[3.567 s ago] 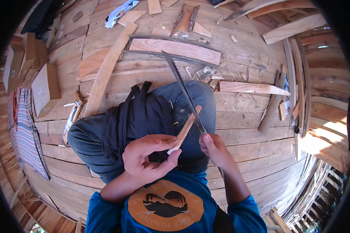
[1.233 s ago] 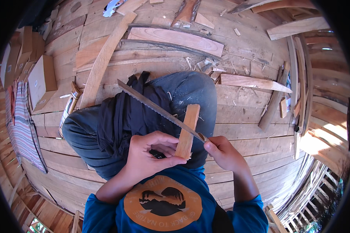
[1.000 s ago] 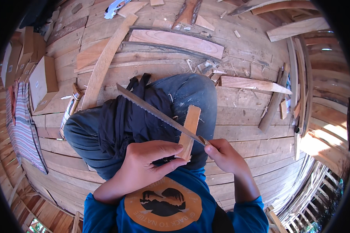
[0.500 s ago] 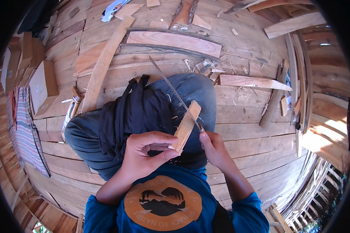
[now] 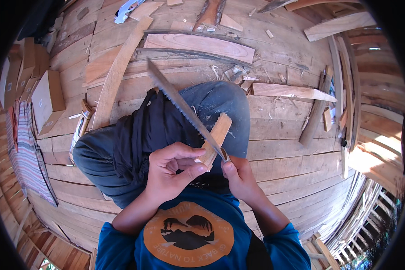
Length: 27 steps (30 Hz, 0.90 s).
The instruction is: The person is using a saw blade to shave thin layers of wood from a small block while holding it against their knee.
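Observation:
My left hand (image 5: 168,173) pinches the lower end of a short, narrow piece of wood (image 5: 221,128) between thumb and fingers. The wood slants up and away over my lap. My right hand (image 5: 241,178) is closed around the handle of a saw (image 5: 179,102), most of that handle hidden by the fingers. The saw's long toothed blade points to the far left and crosses over the wood near my left fingertips. Its broad side faces up. Whether the blade touches the wood I cannot tell. Under the blade a dark cloth (image 5: 139,132) lies across my folded legs.
A long pale board (image 5: 117,81) and a wide plank (image 5: 198,45) lie on the wooden floor ahead. To the right are a pointed board (image 5: 288,91) and a log (image 5: 315,117). Cardboard boxes (image 5: 48,101) and a striped cloth (image 5: 29,148) are at left. Shavings lie about.
My right hand has drawn nearer to me and slightly left. The saw has turned from edge-on to show its broad side, its tip shifting left. The wood has moved slightly.

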Each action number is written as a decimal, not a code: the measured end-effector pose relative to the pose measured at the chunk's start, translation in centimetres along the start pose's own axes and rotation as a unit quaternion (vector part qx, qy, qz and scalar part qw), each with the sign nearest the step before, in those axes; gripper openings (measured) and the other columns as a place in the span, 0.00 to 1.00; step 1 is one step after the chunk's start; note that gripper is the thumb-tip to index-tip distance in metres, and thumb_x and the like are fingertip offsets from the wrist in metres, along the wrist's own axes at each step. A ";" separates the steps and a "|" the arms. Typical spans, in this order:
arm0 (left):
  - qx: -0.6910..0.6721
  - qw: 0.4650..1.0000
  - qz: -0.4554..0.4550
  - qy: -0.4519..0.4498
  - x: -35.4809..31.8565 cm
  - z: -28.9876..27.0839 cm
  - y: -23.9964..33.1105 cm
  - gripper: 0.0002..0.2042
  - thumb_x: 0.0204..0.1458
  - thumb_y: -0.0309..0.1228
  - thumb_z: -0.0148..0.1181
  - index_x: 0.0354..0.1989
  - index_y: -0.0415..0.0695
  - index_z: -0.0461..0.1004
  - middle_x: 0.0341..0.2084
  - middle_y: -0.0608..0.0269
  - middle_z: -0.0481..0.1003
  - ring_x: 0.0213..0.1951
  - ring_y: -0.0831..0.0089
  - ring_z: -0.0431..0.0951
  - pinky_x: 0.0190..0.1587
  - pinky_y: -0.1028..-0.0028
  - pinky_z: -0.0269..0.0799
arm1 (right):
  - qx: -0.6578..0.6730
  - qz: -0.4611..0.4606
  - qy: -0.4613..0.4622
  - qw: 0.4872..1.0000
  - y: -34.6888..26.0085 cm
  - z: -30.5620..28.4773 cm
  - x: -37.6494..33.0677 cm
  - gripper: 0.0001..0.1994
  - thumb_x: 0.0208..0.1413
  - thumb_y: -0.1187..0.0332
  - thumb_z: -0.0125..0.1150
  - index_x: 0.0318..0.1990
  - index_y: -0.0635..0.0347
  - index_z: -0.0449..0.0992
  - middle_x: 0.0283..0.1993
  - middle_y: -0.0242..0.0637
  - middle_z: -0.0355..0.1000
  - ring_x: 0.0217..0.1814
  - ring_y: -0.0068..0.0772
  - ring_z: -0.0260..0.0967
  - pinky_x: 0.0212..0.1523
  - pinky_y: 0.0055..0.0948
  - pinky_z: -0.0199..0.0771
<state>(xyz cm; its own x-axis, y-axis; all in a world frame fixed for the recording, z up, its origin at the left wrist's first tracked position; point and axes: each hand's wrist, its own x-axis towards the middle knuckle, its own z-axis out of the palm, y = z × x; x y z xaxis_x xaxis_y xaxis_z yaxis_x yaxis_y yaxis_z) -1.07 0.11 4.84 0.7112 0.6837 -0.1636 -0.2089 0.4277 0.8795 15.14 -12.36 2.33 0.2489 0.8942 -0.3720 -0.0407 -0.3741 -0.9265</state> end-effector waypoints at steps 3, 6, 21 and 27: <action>0.024 1.000 -0.015 0.005 -0.1 -0.5 -0.1 0.09 0.55 0.22 0.61 0.42 0.33 0.72 0.40 0.41 0.78 0.42 0.54 0.82 0.41 0.64 0.83 | 0.006 0.037 0.033 0.999 2.7 -0.3 0.8 0.28 0.66 0.43 0.43 0.26 0.60 0.64 0.20 0.22 0.54 0.21 0.16 0.51 0.23 0.20 0.53; 0.004 1.000 -0.023 -0.008 -0.1 -0.5 0.1 0.09 0.56 0.23 0.61 0.42 0.33 0.72 0.39 0.41 0.78 0.42 0.55 0.82 0.40 0.64 0.84 | 0.063 0.158 0.030 0.985 3.0 -1.5 1.2 0.28 0.66 0.43 0.44 0.26 0.59 0.65 0.21 0.23 0.55 0.22 0.16 0.51 0.23 0.21 0.52; 0.005 0.995 0.012 -0.096 0.6 0.5 -1.6 0.13 0.59 0.27 0.58 0.48 0.38 0.64 0.39 0.46 0.78 0.42 0.61 0.83 0.44 0.68 0.80 | 0.038 -0.006 0.025 0.999 -0.1 0.2 0.0 0.27 0.68 0.44 0.40 0.23 0.57 0.61 0.19 0.21 0.51 0.19 0.13 0.47 0.19 0.19 0.46; 0.084 0.985 0.070 -0.131 0.4 1.6 -2.7 0.14 0.56 0.26 0.62 0.45 0.38 0.63 0.36 0.50 0.80 0.41 0.65 0.83 0.44 0.71 0.79 | 0.058 0.149 0.053 0.986 3.0 -1.6 1.2 0.27 0.68 0.51 0.44 0.25 0.66 0.68 0.18 0.32 0.61 0.24 0.22 0.57 0.26 0.30 0.61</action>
<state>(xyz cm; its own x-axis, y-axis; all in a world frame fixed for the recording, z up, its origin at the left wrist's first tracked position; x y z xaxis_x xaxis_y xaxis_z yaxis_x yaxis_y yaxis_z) 0.83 -1.73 3.16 0.8366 0.5438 0.0654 -0.2184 0.2218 0.9503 16.84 -12.83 -0.76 0.3081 0.7164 -0.6259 -0.2363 -0.5797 -0.7798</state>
